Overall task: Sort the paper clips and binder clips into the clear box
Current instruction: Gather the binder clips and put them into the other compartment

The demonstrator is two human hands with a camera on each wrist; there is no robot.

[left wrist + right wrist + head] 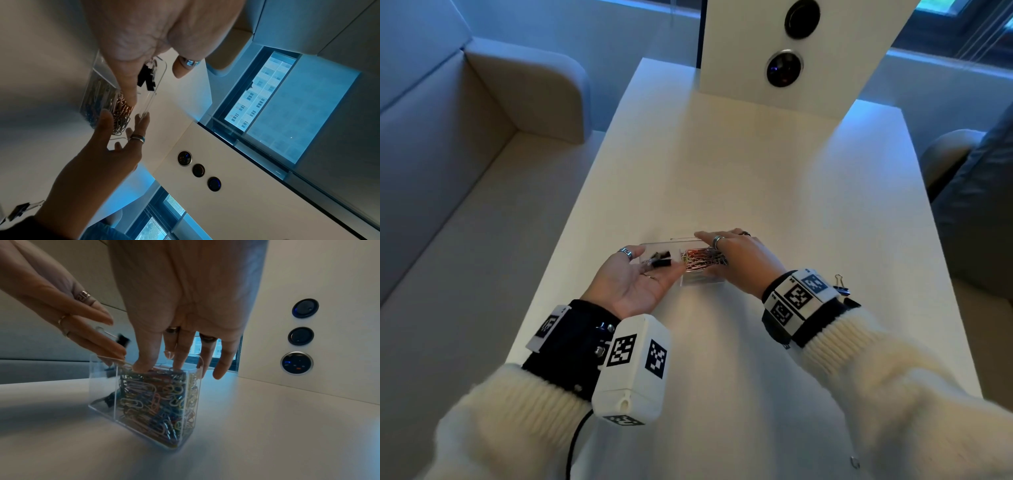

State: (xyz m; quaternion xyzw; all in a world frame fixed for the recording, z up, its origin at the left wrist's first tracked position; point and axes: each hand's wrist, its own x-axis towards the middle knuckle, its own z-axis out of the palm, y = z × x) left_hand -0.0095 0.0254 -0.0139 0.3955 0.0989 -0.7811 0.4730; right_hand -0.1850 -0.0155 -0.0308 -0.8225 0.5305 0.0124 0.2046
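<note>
Now I see the clear box point(698, 279) near the table's point(756, 178) front edge. Right hand point(739, 260), fingers relaxed, presses the paper clips point(152, 395) down inside. Left hand point(633, 281) hangs released, palm up, over the binder clips point(661, 258) compartment.

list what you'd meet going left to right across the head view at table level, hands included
left hand palm up → black binder clips in the clear plastic box's left compartment → coloured wire paper clips in its right compartment → right hand → stray black binder clip on the white table
</note>
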